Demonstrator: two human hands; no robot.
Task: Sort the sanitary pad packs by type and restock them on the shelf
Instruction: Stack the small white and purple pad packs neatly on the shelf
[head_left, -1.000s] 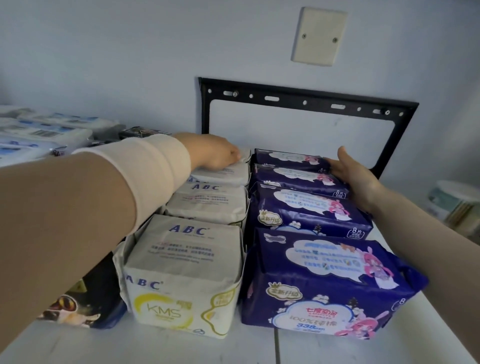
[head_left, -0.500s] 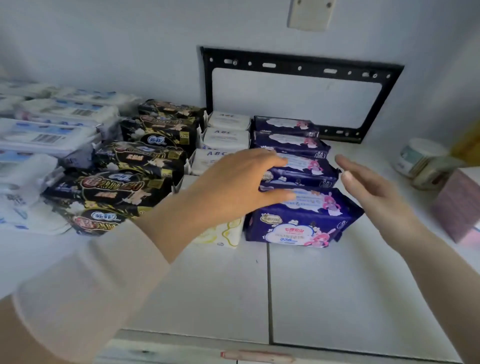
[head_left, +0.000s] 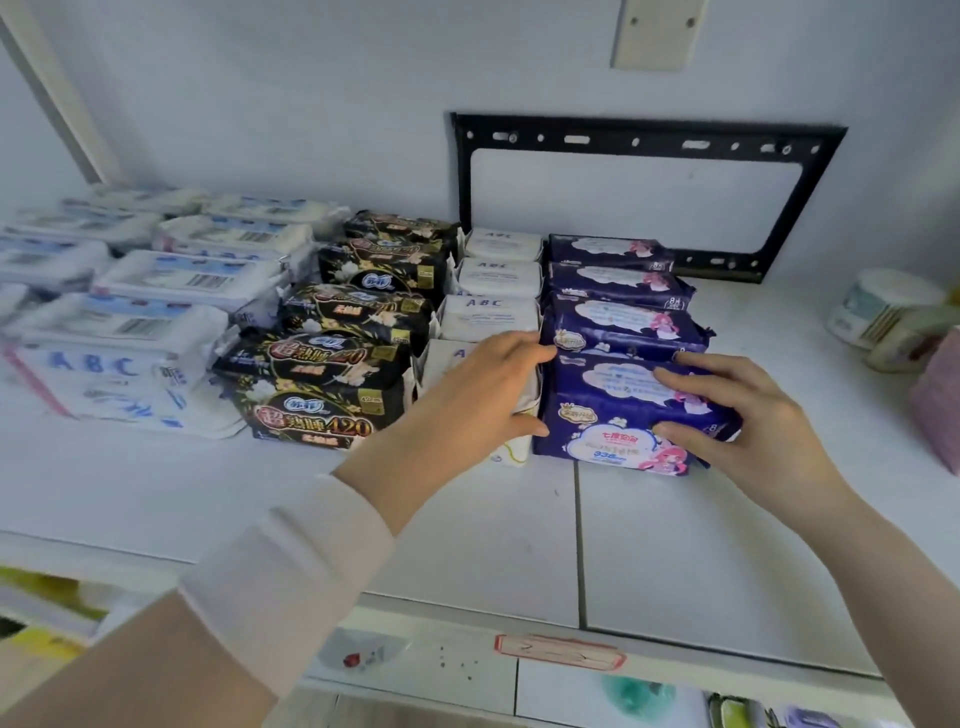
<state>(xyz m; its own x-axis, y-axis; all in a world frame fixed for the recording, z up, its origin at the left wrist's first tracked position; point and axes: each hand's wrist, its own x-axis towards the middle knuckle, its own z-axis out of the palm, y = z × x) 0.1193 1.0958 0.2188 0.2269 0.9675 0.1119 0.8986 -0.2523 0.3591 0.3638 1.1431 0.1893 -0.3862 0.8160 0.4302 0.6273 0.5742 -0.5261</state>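
Note:
Rows of pad packs stand sorted on the white shelf: white-and-blue packs at the left, then black packs, white ABC packs and dark purple packs. My right hand grips the right end of the front purple pack, fingers on its top and thumb on its front face. My left hand lies with straight fingers over the front white ABC pack, its fingertips and thumb against the purple pack's left side. Most of that white pack is hidden under the hand.
A black metal bracket is fixed to the wall behind the purple row. A round roll and a pink box stand at the shelf's right end. A lower shelf shows below the front edge.
The view has pulled back from the shelf. Both hands came forward from the back of the rows to the front packs, and my right hand has taken hold of the front purple pack.

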